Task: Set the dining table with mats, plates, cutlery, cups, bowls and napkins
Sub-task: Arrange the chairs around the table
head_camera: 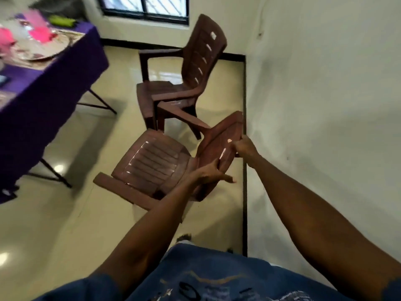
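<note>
A brown plastic chair (pixel 152 164) stands on the floor in front of me, its backrest toward me. My left hand (pixel 208 173) grips the near edge of the backrest, index finger pointing out. My right hand (pixel 244 146) grips the top edge of the same backrest. At the far left stands the dining table under a purple cloth (pixel 54 83). On it lie a mat (pixel 74 39), a round plate (pixel 41 48) and blurred pink napkins (pixel 40 32).
A second brown chair (pixel 184 77) stands behind the first, close to the white wall (pixel 314 105) on the right. The table's black metal legs (pixel 98 101) jut over the cream tiled floor. A window (pixel 145 8) is at the back.
</note>
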The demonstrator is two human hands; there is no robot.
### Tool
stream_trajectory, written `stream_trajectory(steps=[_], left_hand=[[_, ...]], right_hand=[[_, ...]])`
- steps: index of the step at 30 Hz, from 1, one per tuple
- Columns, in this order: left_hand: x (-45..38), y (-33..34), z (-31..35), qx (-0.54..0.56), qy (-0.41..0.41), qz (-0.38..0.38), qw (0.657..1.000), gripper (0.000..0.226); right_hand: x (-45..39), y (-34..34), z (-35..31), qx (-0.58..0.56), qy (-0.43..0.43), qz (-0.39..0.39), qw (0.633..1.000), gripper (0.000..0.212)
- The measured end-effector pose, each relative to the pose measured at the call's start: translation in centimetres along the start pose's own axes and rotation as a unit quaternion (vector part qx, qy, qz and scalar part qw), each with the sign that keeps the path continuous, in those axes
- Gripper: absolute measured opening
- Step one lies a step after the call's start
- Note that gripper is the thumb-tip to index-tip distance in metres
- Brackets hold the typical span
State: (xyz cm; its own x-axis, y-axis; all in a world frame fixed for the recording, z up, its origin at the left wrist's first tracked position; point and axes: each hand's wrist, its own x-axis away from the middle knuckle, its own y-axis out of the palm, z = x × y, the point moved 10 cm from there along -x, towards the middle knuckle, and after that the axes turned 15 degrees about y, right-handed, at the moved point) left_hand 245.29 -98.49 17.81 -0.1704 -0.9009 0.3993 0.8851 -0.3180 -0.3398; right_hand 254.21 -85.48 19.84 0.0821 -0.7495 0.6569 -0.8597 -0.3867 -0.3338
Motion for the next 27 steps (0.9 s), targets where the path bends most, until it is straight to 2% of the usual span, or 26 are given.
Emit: stream_trajectory(steps=[3, 5, 8, 14, 18, 22, 27], left_hand=[[0.8, 0.0, -1.0, -0.025, -0.035, 0.056, 0.997, 0.094], [1.1, -0.6, -0.9, -0.037, -0.033, 0.085, 0.995, 0.088], [1.4, -1.4, -0.3, -0.056, -0.021, 0.094, 0.994, 0.084], [2.0, -3.6, -1.2, -0.071, -0.040, 0.114, 0.990, 0.077], [3.0, -7.0, -3.4, -0.029, -0.077, 0.146, 0.986, 0.088], [4.1, -11.9, -5.8, 0.002, -0.112, 0.179, 0.977, 0.084], [5.9, -17.7, -10.1, 0.045, -0.173, 0.218, 0.960, 0.091]], right_hand=[[-0.8, 1.3, -0.3, -0.090, 0.015, -0.074, 0.993, 0.040], [-1.7, 1.9, -0.8, -0.120, 0.028, -0.111, 0.986, 0.050], [-2.8, 2.8, -1.7, -0.113, 0.032, -0.153, 0.981, 0.059], [-3.6, 5.5, -3.5, -0.081, 0.032, -0.196, 0.977, 0.058], [-3.9, 9.7, -6.2, -0.036, 0.018, -0.232, 0.972, 0.060], [-4.4, 15.0, -9.7, 0.026, -0.011, -0.268, 0.963, 0.046], [-4.0, 21.4, -13.9, 0.101, -0.018, -0.309, 0.945, 0.024]])
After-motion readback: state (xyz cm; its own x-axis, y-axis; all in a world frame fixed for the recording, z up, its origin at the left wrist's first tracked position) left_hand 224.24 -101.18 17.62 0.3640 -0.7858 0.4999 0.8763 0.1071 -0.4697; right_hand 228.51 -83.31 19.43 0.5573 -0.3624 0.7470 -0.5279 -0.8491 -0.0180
